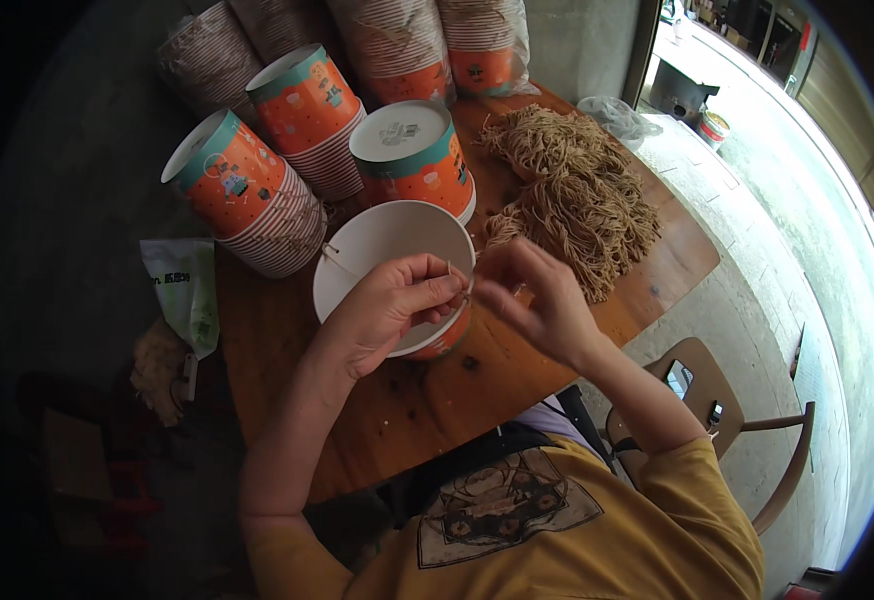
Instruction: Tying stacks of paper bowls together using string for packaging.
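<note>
A paper bucket [387, 235], white inside and orange outside, stands on the wooden table in front of me with its mouth up. A thin tan cord [331, 251] is knotted through its left wall and runs inside. Over the bucket's right rim, my left hand [402, 305] is closed, thumb and index finger pinching a short end of cord [449, 268]. Just right of it, my right hand [542, 305] has curled fingers and thumb drawn together at the rim. Anything between those fingertips is too blurred to make out.
Upside-down stacks of orange buckets [242, 190] stand left and behind, beside another upturned bucket [407, 150]. Plastic-wrapped stacks [392, 45] line the back. A heap of tan cords [582, 195] lies right. A chair [697, 380] holding a phone [679, 378] stands beyond the table's right edge.
</note>
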`<state>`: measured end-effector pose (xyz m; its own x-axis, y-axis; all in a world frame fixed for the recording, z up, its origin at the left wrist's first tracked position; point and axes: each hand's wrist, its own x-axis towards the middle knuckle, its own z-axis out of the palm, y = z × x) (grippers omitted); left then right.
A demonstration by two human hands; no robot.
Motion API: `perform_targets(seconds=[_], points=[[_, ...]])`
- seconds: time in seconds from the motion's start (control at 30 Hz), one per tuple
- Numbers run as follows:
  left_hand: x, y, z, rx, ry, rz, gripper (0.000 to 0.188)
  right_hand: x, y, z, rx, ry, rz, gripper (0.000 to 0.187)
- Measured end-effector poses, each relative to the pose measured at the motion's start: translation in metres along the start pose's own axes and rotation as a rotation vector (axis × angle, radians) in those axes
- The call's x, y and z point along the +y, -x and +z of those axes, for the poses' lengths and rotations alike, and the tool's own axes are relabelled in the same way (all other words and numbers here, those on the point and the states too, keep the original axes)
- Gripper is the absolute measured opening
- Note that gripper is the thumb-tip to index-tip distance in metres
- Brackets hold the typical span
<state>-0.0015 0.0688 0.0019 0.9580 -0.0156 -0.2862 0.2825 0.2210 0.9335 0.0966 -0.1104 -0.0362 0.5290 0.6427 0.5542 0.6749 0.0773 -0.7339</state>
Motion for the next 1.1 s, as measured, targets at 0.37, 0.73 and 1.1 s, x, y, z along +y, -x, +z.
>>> perform_targets(seconds=[0.37,0.73,1.1], points=[[-0.001,-0.007,0.001,0.003,0.004,0.002,0.013,-0.004,0.016,0.010,0.013,-0.156,0.276,0.015],[-0.003,-0.009,-0.003,-0.053,0.046,0.007,0.011,-0.008,0.019,0.015,0.068,-0.036,0.176,0.012],[0.003,-0.010,0.000,-0.039,0.117,-0.119,0.013,-0.026,0.009,0.022,0.112,0.051,-0.114,0.012]])
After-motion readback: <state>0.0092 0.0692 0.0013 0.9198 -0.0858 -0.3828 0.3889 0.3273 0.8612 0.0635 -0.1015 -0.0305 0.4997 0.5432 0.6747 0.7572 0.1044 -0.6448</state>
